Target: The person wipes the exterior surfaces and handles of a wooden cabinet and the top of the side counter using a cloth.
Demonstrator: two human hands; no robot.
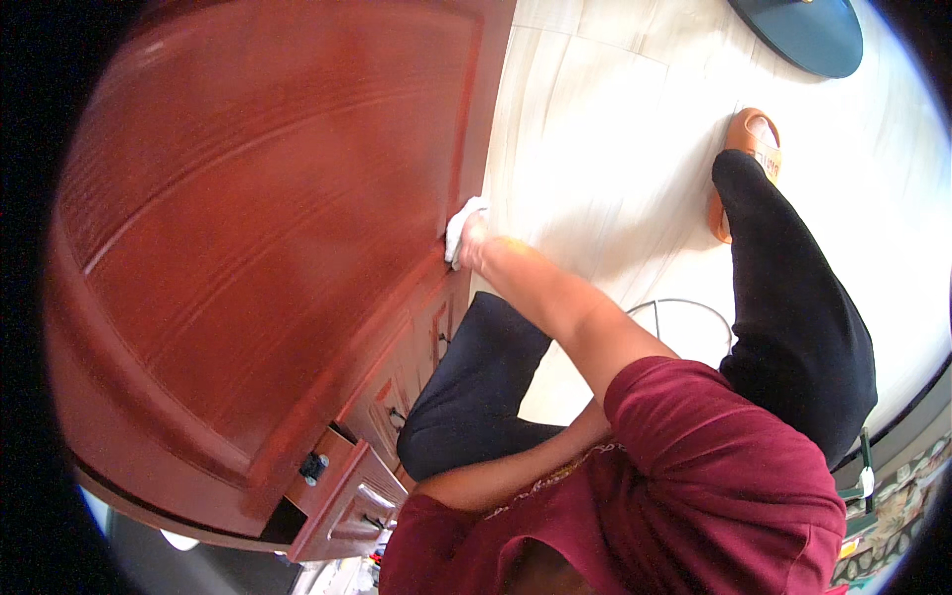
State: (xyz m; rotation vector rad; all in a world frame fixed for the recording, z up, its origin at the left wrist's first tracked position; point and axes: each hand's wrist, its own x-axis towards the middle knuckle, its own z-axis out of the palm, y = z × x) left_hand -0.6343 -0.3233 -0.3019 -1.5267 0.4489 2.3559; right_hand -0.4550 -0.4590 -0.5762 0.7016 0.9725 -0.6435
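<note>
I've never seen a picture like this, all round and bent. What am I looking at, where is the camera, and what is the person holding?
There is no machine here: a person wears a wide fisheye camera on the head, looking down, so straight edges bend. The big reddish-brown shape is a wooden cabinet with small drawers low down, one pulled open. The person's right hand presses a white cloth against the cabinet's edge. The left hand is out of sight; only its arm shows near the dark red shirt. The person crouches in dark trousers, one foot in an orange slipper on the pale floor.
</note>
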